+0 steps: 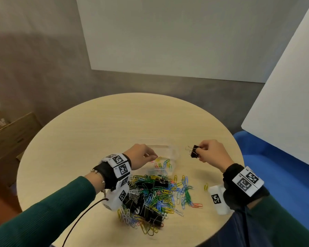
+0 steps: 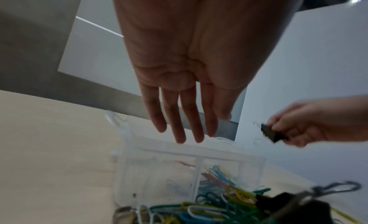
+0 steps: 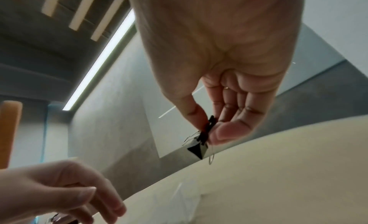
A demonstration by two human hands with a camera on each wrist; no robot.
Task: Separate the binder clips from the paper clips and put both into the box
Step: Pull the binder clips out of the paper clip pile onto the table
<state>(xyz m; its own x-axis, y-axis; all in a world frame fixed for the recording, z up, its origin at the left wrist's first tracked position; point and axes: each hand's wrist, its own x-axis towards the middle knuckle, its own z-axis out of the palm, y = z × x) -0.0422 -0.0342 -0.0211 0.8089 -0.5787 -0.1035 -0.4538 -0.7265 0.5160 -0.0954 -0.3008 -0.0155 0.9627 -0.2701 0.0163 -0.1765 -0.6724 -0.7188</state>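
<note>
Right now you are pinching one black binder clip [image 1: 194, 151] between thumb and fingertips of your right hand [image 1: 212, 152], holding it in the air just to the right of the clear box [image 1: 174, 151], not yet over it. Your left hand [image 1: 141, 156] is hovering over the box with fingers straight and relaxed, holding nothing, in the left wrist view. Some coloured paper clips are already lying in the box's near compartment [image 2: 217, 174]; the mixed pile [image 1: 153, 195] is sitting on the desk [image 1: 96, 136] just in front of the box, with a few strays to its right.

Watch your grip: you are catching the binder clip near its edge, so it is likely to swivel or slip if you are loosening too soon, and it could be landing in the paper-clip compartment or bouncing off the rim onto the desk. Its wire handles are sticking out and may be snagging on the divider. Your left hand is also sitting in the drop path, so the two hands may be colliding.

You are not getting a clear look at the box: its transparent walls are almost vanishing against the desk, and I cannot tell how many compartments it has or which ones are free. Black binder clips in the pile are half buried, so their count is not readable. Both wrist views are blurred.
</note>
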